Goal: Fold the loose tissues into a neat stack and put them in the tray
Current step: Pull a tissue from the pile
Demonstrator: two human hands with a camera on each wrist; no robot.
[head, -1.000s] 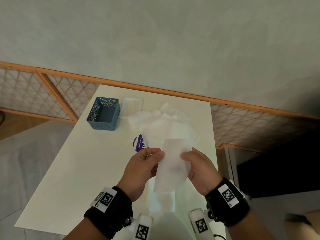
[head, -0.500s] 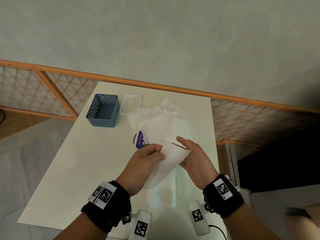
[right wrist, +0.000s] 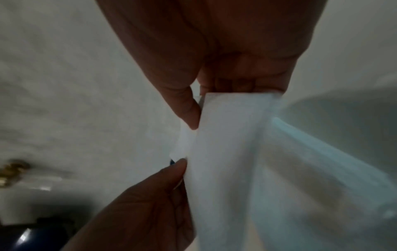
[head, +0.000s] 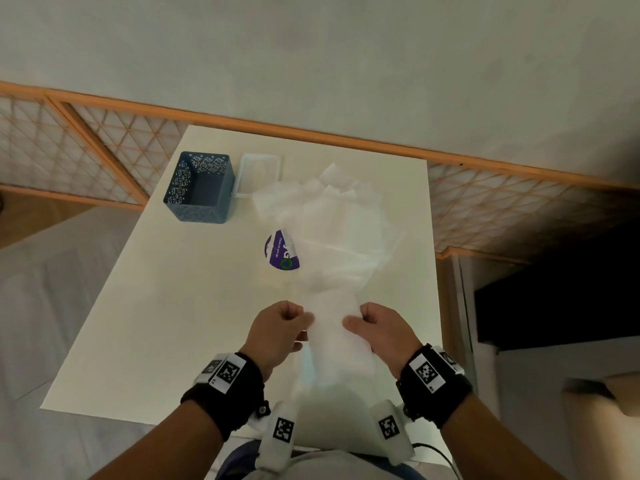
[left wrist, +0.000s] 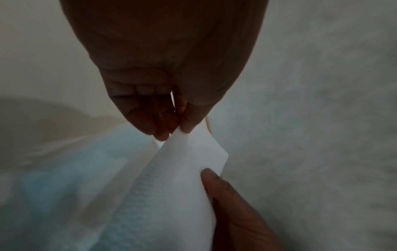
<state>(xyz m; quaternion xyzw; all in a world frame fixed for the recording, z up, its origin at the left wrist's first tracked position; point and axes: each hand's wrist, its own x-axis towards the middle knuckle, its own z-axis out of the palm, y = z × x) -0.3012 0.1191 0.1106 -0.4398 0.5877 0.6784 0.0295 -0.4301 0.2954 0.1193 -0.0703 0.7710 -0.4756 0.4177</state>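
A: Held tissue, orientation?

B: Long axis runs away from the body toward the loose tissue pile; near end hangs down toward the table edge. It sits between the two hands, above the white table.

A: Hands?

B: Left hand pinches the left edge, thumb against curled fingers. Right hand pinches the right edge, thumb on top. Knuckles up, wrists level, both wearing black bands with printed markers.

A: Anything unclear?

B: The tissue blends into the pile beyond the hands, so its far end is hard to place. Fold layers can't be counted. A purple packet beyond the left hand is half covered by tissues.

A: Tray?

B: Clear shallow tray far beyond the left hand, beside a blue perforated basket.
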